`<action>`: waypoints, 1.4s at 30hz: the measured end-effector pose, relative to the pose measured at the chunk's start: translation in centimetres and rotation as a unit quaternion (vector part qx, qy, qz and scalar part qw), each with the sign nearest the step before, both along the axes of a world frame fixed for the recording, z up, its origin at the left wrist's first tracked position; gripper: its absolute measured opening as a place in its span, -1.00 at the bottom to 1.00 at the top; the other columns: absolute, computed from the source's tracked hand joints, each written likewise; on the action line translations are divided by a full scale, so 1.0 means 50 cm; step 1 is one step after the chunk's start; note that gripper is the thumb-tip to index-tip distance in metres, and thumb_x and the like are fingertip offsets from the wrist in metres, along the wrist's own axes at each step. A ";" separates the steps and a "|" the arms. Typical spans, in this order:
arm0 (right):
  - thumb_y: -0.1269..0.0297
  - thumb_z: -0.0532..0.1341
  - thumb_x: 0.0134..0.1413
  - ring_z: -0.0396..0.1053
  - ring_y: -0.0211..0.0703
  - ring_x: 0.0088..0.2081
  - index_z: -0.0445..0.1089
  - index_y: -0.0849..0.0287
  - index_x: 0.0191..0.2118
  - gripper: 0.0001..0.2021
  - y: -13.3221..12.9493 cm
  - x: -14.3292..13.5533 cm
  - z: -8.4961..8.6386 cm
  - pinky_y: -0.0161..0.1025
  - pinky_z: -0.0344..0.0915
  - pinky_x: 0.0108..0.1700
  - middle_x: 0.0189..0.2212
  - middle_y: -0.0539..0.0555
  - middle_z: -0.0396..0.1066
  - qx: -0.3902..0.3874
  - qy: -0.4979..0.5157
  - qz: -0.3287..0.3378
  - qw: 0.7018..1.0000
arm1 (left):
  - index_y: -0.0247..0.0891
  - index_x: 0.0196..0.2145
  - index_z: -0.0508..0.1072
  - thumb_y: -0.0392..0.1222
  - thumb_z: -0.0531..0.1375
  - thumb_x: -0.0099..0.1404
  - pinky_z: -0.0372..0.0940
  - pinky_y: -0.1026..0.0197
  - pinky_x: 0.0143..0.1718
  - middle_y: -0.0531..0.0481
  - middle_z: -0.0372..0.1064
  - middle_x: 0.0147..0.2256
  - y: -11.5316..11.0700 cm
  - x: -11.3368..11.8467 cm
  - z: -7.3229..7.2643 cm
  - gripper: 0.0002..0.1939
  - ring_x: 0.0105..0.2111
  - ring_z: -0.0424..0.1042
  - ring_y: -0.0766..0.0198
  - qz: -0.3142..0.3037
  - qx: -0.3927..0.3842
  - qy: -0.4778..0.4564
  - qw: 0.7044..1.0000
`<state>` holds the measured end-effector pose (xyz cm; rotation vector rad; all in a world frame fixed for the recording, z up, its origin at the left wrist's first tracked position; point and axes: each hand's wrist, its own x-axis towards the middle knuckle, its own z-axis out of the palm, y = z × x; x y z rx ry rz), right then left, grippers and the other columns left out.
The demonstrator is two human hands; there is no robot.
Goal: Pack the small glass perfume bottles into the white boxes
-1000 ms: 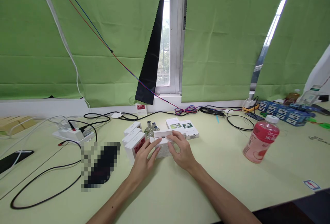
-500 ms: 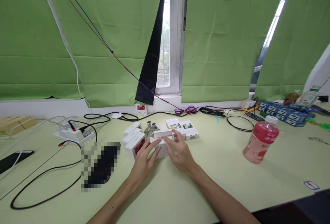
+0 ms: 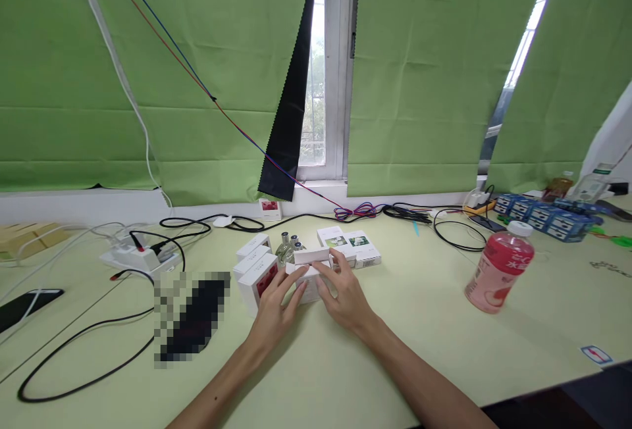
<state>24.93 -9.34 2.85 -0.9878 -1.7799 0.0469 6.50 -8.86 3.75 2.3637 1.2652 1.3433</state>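
A small white box [image 3: 310, 289] stands on the table between my hands, its top flap [image 3: 311, 256] raised at the back. My left hand [image 3: 277, 299] holds its left side, fingers bent over the top edge. On the right side, my right hand [image 3: 344, 291] grips the same box with fingertips at its upper edge. White boxes with red pictures [image 3: 260, 279] stand in a row left of my left hand. Just behind the held box are small glass bottles [image 3: 286, 249] with silvery caps. Two flat white boxes with flower pictures [image 3: 363, 249] lie behind my right hand.
A pink drink bottle [image 3: 500, 268] stands at the right, with blue boxes [image 3: 548, 217] behind it. At the left are a power strip [image 3: 141, 258], looping black cables, a phone [image 3: 29, 305] and a pixelated dark object [image 3: 195, 317]. Coiled wires [image 3: 358, 210] lie along the wall.
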 end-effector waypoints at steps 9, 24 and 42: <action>0.34 0.13 0.29 0.36 0.01 0.07 0.44 0.09 0.12 -0.66 0.007 0.001 -0.003 -0.07 0.39 0.09 0.14 0.24 0.24 -0.005 0.007 0.015 1.000 | -0.14 0.14 0.45 0.00 0.06 0.46 0.40 -0.02 0.08 -0.14 0.43 0.05 0.003 -0.001 -0.007 -0.60 0.07 0.43 0.04 -0.001 -0.009 0.001 1.000; 0.31 0.13 0.30 0.29 0.04 0.14 0.38 0.05 0.18 -0.63 0.002 -0.001 -0.003 -0.03 0.35 0.14 0.17 0.23 0.18 -0.035 -0.003 0.021 0.999 | -0.17 0.13 0.45 -0.06 0.11 0.43 0.38 -0.04 0.11 -0.15 0.45 0.06 0.001 0.001 -0.016 -0.62 0.11 0.43 0.03 -0.006 0.002 -0.008 1.000; 0.34 0.14 0.30 0.22 0.05 0.17 0.34 0.01 0.23 -0.59 0.001 -0.004 -0.007 0.03 0.32 0.17 0.18 0.22 0.11 -0.053 -0.003 0.028 0.998 | -0.15 0.13 0.45 -0.04 0.11 0.44 0.39 -0.03 0.10 -0.16 0.42 0.06 -0.004 0.003 -0.008 -0.62 0.09 0.43 0.05 -0.026 -0.015 -0.022 0.999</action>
